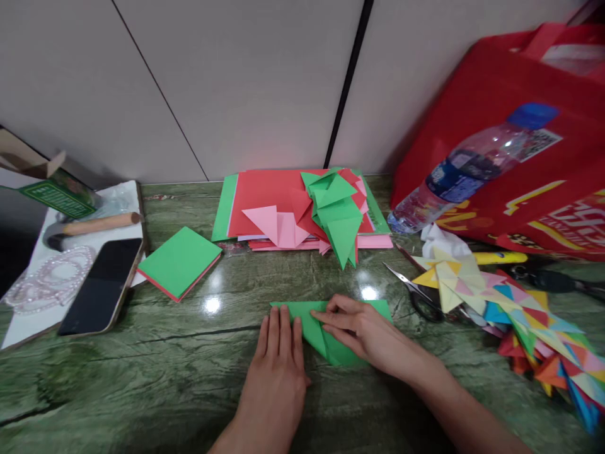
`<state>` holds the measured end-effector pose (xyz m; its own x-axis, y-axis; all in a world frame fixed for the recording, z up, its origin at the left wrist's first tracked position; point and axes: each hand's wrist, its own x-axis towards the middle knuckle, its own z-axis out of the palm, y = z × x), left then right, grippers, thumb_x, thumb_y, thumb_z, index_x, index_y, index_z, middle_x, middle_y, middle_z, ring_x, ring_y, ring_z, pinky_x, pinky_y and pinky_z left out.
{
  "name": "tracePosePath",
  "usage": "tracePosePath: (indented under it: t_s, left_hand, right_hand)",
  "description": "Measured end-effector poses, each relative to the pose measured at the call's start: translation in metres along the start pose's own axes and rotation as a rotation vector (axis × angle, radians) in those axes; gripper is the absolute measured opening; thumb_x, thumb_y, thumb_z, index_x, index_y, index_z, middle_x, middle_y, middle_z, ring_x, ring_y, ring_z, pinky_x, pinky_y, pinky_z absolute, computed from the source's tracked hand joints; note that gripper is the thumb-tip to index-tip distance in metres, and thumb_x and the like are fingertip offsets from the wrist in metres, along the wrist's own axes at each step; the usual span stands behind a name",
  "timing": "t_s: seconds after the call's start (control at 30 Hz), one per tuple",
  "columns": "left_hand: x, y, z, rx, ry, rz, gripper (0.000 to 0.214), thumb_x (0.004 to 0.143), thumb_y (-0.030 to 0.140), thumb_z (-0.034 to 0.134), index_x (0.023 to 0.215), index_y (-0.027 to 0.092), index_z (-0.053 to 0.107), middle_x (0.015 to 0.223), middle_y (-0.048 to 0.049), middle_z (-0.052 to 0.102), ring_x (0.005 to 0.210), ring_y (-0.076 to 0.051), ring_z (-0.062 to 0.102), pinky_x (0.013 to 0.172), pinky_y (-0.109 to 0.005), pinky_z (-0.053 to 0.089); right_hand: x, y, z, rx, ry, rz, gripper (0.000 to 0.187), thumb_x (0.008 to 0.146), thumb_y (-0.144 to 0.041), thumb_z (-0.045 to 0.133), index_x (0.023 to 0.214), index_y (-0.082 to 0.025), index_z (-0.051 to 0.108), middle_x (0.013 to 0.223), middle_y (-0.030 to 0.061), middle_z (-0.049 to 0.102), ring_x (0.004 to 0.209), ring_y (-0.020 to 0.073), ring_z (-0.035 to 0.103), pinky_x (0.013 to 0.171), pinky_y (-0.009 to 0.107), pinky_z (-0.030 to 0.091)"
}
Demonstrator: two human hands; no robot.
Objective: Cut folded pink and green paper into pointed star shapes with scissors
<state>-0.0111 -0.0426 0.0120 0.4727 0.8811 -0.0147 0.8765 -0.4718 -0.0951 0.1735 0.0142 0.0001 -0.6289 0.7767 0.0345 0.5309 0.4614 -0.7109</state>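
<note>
A green sheet of paper (314, 321), partly folded into a triangle, lies on the green marbled table (142, 384) in front of me. My left hand (278, 359) rests flat on the sheet's left part, fingers stretched out and together. My right hand (363, 331) lies on the right part, its fingertips pressing down the fold near the top edge. Neither hand lifts the paper.
Behind are a stack of red, pink and green paper with folded triangles (302, 211), and a small green pad (179, 261). At left are a phone (101, 287), beads (47, 277) and a tray. At right are scissors (418, 296), colourful folded stars (520, 321), a water bottle (472, 167) and a red bag (520, 82).
</note>
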Motion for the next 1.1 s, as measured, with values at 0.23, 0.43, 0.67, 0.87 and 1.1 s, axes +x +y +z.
tracePosePath:
  t_s: [0.23, 0.43, 0.67, 0.87, 1.1]
  left_hand:
    - [0.0, 0.001, 0.0011, -0.037, 0.111, -0.03, 0.074, 0.054, 0.046, 0.076, 0.114, 0.005, 0.061, 0.125, -0.0225, 0.05, 0.116, -0.036, 0.047, 0.092, -0.043, 0.047]
    - [0.0008, 0.0012, 0.0031, -0.045, 0.11, -0.024, 0.075, 0.053, 0.047, 0.077, 0.114, 0.004, 0.061, 0.126, -0.024, 0.049, 0.117, -0.037, 0.046, 0.092, -0.044, 0.046]
    - [0.0016, 0.0012, 0.0061, -0.036, 0.063, -0.017, 0.076, 0.056, 0.047, 0.075, 0.116, 0.003, 0.058, 0.128, -0.0246, 0.046, 0.12, -0.037, 0.042, 0.094, -0.044, 0.045]
    - [0.0, 0.0013, 0.0067, -0.03, 0.045, -0.015, 0.075, 0.06, 0.049, 0.072, 0.118, 0.004, 0.057, 0.13, -0.0237, 0.045, 0.12, -0.037, 0.042, 0.094, -0.044, 0.045]
    - [0.001, 0.0004, 0.0058, -0.048, 0.058, -0.012, 0.078, 0.057, 0.051, 0.073, 0.118, 0.004, 0.057, 0.128, -0.0236, 0.047, 0.119, -0.037, 0.043, 0.093, -0.044, 0.046]
  right_hand:
    - [0.0023, -0.0037, -0.0045, 0.01, -0.016, -0.009, 0.03, 0.088, -0.015, 0.046, 0.113, -0.017, 0.063, 0.083, 0.0066, 0.056, 0.072, 0.0149, 0.058, 0.069, 0.028, 0.05]
    - [0.0022, -0.0028, -0.0049, 0.011, -0.018, -0.013, 0.03, 0.089, -0.016, 0.045, 0.112, -0.017, 0.063, 0.083, 0.0072, 0.057, 0.073, 0.0158, 0.059, 0.069, 0.029, 0.051]
    - [0.0034, -0.0037, -0.0058, 0.008, -0.02, -0.008, 0.03, 0.088, -0.015, 0.046, 0.112, -0.017, 0.063, 0.082, 0.0075, 0.058, 0.072, 0.0161, 0.059, 0.069, 0.029, 0.051]
    - [0.0024, -0.0011, -0.0039, 0.022, 0.002, -0.014, 0.032, 0.088, -0.014, 0.045, 0.114, -0.019, 0.062, 0.081, 0.0064, 0.058, 0.072, 0.0159, 0.059, 0.069, 0.029, 0.051]
    - [0.0024, -0.0013, -0.0052, 0.009, -0.024, 0.004, 0.033, 0.088, -0.014, 0.046, 0.118, -0.017, 0.059, 0.084, 0.0073, 0.058, 0.075, 0.0167, 0.059, 0.071, 0.03, 0.051]
